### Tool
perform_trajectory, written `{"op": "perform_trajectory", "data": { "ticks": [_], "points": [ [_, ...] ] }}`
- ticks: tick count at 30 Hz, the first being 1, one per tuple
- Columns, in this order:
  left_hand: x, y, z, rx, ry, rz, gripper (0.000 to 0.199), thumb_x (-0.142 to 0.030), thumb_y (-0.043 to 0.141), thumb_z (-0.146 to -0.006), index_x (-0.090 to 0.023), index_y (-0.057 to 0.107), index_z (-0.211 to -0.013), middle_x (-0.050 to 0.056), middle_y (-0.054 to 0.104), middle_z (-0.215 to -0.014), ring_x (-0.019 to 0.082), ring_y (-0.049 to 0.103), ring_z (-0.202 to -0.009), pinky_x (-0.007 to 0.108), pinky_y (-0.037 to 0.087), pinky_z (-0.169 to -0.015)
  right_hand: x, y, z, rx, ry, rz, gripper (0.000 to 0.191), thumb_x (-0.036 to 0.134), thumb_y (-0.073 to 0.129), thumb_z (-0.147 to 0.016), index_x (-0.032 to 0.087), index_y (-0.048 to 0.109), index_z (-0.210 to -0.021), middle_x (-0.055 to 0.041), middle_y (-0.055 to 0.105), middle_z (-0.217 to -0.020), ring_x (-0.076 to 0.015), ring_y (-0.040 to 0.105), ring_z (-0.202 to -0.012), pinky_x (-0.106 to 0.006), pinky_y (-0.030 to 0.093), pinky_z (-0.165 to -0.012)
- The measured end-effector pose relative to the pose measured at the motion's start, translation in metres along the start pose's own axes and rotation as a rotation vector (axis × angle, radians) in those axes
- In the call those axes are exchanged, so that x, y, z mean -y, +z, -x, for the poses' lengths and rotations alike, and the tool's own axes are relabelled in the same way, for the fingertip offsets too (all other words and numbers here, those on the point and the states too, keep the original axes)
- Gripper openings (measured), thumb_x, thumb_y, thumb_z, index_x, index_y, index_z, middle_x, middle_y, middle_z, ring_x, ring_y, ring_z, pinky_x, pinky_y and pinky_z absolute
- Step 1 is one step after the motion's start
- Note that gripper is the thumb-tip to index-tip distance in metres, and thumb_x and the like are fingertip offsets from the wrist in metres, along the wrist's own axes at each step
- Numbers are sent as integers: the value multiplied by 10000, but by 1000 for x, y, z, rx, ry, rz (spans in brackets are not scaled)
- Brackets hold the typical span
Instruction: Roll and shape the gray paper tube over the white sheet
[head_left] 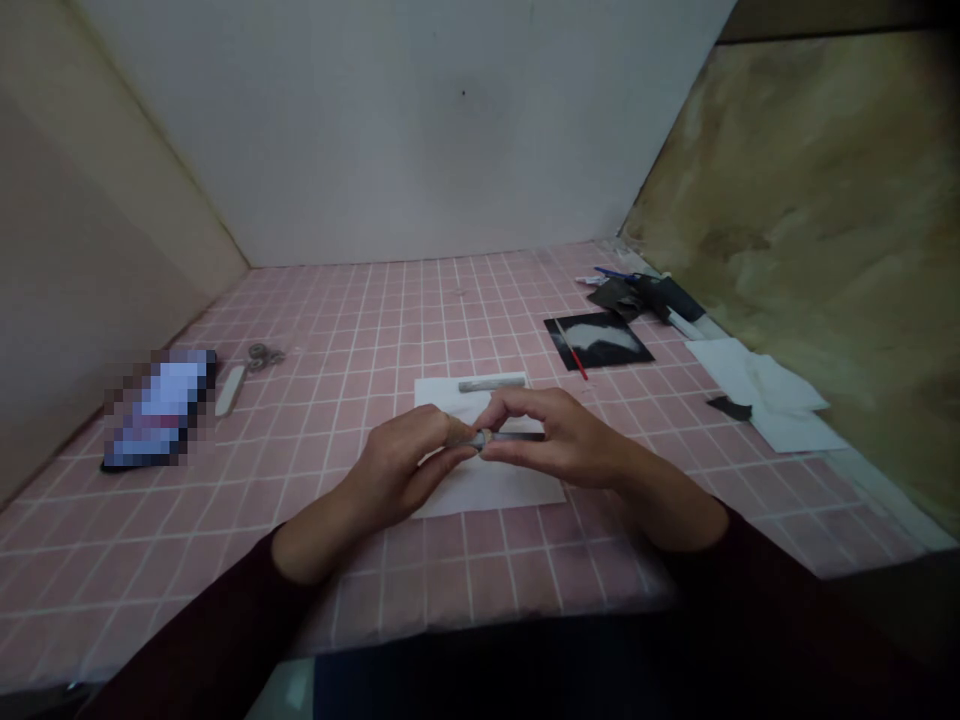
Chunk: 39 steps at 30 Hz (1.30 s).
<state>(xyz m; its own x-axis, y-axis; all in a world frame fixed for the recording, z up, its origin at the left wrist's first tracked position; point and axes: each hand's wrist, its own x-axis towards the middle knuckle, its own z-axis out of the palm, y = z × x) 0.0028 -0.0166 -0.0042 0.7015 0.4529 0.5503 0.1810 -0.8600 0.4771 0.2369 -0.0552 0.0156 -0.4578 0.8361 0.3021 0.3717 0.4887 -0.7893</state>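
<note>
Over a white sheet of paper (pixel 491 490), my two hands meet at the fingertips. My left hand (pixel 401 460) is closed in a pinch on a small pale grey piece (pixel 481 438), whose exact kind is too small to tell. From that meeting point a thin dark grey stick (pixel 517 437) runs back under the palm of my right hand (pixel 566 435), whose thumb and fingers are closed about it. Whether piece and stick are joined I cannot tell. Behind the fingers, a flat grey stick (pixel 491 383) lies along the paper's far edge.
At left are a phone (pixel 161 410), a white nail-file-shaped strip (pixel 230 390) and small grey rings (pixel 262 355). To the right lie a black sheet (pixel 600 340) with whitish dust, a red-ended thin brush (pixel 577 362), dark scraps (pixel 619 297) and white papers (pixel 765 385). Walls enclose three sides.
</note>
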Motion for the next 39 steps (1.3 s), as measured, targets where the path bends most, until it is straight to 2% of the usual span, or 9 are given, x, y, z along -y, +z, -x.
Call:
{"op": "perform_trajectory", "data": {
  "ticks": [4, 10, 14, 18, 20, 24, 29, 34, 39],
  "points": [
    [0, -3, -2, -95, -238, 116, 71, -249, 620, -927, -187, 603, -897, 10, 656, -774, 129, 612, -682, 246, 457, -632, -5, 0, 2, -105, -4, 150, 150, 313, 685, -881, 187, 644, -951, -25, 697, -904, -157, 654, -815, -288, 524, -763],
    [2, 3, -8, -12, -578, 592, 193, -320, 645, -897, -167, 564, -813, -16, 597, -654, 100, 552, -571, 227, 426, -560, -10, 9, 2, -80, -199, 411, 101, 290, 610, -933, 200, 610, -978, -41, 710, -928, -210, 657, -932, -512, 384, -1094],
    [9, 5, -6, -164, -643, 710, 181, -288, 649, -896, -171, 548, -801, -42, 581, -585, 92, 547, -576, 222, 428, -620, -13, 7, 2, -165, -176, 493, 102, 255, 619, -918, 186, 602, -991, -59, 707, -934, -213, 658, -880, -528, 401, -1076],
    [10, 10, -4, -35, -747, 888, 223, -322, 654, -894, -175, 525, -787, -37, 598, -571, 96, 541, -561, 229, 419, -615, -13, 14, 0, -122, -258, 593, 118, 293, 599, -933, 177, 612, -950, -62, 697, -860, -225, 649, -863, -543, 389, -1092],
    [10, 11, -4, -51, -795, 925, 236, -325, 667, -880, -176, 518, -777, -41, 588, -556, 97, 537, -553, 225, 409, -601, -14, 15, 0, -120, -255, 603, 116, 289, 596, -934, 177, 611, -959, -63, 700, -872, -224, 650, -870, -543, 389, -1095],
    [10, 9, -6, -148, -806, 923, 246, -312, 676, -872, -171, 512, -755, -44, 585, -543, 84, 530, -551, 209, 400, -603, -15, 14, 0, -173, -210, 610, 123, 270, 606, -926, 172, 607, -1000, -68, 702, -909, -224, 654, -882, -560, 375, -1104],
    [10, 13, -5, -14, -782, 944, 246, -346, 656, -894, -170, 515, -793, -32, 605, -577, 101, 542, -572, 228, 413, -609, -13, 20, -3, -117, -261, 601, 119, 283, 583, -943, 168, 612, -954, -63, 700, -859, -230, 655, -872, -556, 385, -1101],
    [8, 6, -6, -44, -663, 768, 205, -304, 636, -918, -173, 509, -824, -40, 603, -607, 93, 542, -605, 225, 419, -647, -13, 15, -1, -163, -178, 457, 133, 260, 646, -909, 185, 604, -1010, -43, 707, -932, -202, 666, -886, -566, 351, -1120],
    [2, 3, -4, 9, -463, 505, 171, -297, 578, -959, -177, 527, -849, -6, 620, -713, 116, 577, -669, 242, 437, -642, -10, 8, 0, -139, -14, 145, 160, 283, 715, -858, 190, 628, -956, -23, 697, -905, -167, 668, -853, -364, 519, -898]
  ]
}}
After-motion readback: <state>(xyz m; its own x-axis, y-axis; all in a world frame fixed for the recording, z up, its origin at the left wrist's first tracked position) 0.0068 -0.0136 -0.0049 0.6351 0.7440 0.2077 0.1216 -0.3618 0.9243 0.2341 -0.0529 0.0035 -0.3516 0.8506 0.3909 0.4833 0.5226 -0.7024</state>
